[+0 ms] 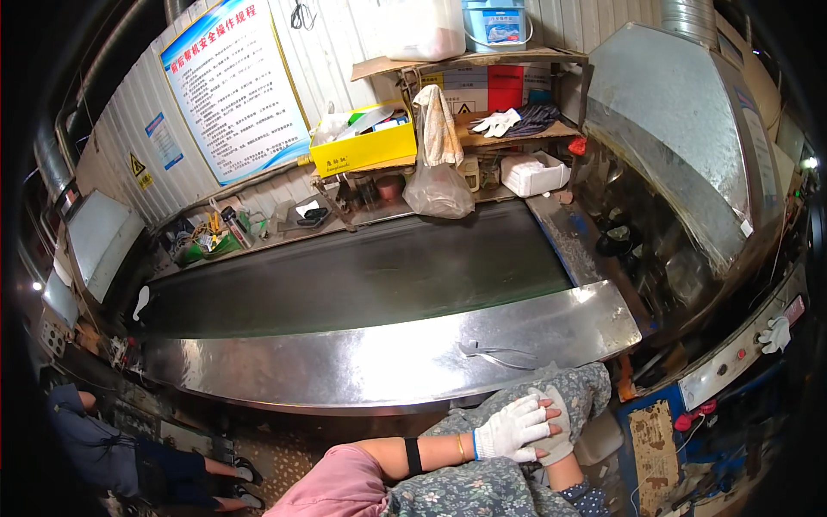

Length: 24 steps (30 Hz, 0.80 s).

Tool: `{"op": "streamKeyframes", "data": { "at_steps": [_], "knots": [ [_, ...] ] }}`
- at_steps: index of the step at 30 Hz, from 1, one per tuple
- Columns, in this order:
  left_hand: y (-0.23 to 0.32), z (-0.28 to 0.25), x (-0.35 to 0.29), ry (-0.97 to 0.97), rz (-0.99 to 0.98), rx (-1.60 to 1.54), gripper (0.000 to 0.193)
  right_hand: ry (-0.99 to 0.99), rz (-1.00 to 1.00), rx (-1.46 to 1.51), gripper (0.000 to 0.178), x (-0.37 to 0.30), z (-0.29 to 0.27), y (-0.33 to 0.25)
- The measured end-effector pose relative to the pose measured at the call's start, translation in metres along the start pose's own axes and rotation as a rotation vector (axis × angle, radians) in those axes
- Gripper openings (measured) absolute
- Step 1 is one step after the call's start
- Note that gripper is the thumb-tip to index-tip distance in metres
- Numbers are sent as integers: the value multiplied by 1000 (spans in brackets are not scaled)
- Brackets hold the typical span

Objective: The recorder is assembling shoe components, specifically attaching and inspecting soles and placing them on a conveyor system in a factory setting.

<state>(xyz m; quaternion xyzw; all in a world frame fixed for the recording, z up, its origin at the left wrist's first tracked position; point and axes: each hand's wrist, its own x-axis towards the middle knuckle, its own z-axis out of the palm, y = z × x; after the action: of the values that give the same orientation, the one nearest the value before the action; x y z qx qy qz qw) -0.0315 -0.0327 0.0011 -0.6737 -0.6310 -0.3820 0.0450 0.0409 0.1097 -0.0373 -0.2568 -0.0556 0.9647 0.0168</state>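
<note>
Both my hands rest together on the flowered grey-green cloth (465, 491) over my lap. My left hand (510, 429), in a white glove with bare fingertips, lies across my right hand (560, 435) with its fingers spread and holds no tool. The right hand, in a similar white glove, is partly covered, and its fingers are mostly hidden. Beyond them, a pair of metal pincers (500, 355) lies on the shiny metal ledge (345, 366), apart from both hands.
Behind the ledge runs a dark conveyor belt (362, 280). A shelf holds a yellow box (366, 146), a hanging cloth (439, 125), and gloves (497, 123). Metal hoods flank the belt, with one (672, 121) at right. Another person (103, 444) is at lower left.
</note>
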Motion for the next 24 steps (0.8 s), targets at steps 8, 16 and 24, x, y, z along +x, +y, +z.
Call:
{"op": "streamKeyframes", "data": {
  "at_steps": [8, 16, 24],
  "knots": [
    [2, -1, 2, -12, 10, -9, 50, 5, -4, -3, 43, -2, -3, 0],
    [2, 0, 1, -12, 16, 6, 50, 3, -8, -5, 43, -1, -2, -2],
    [1, 1, 1, -20, 12, 3, 50, 6, -8, -8, 43, -2, -3, -2]
  ]
}}
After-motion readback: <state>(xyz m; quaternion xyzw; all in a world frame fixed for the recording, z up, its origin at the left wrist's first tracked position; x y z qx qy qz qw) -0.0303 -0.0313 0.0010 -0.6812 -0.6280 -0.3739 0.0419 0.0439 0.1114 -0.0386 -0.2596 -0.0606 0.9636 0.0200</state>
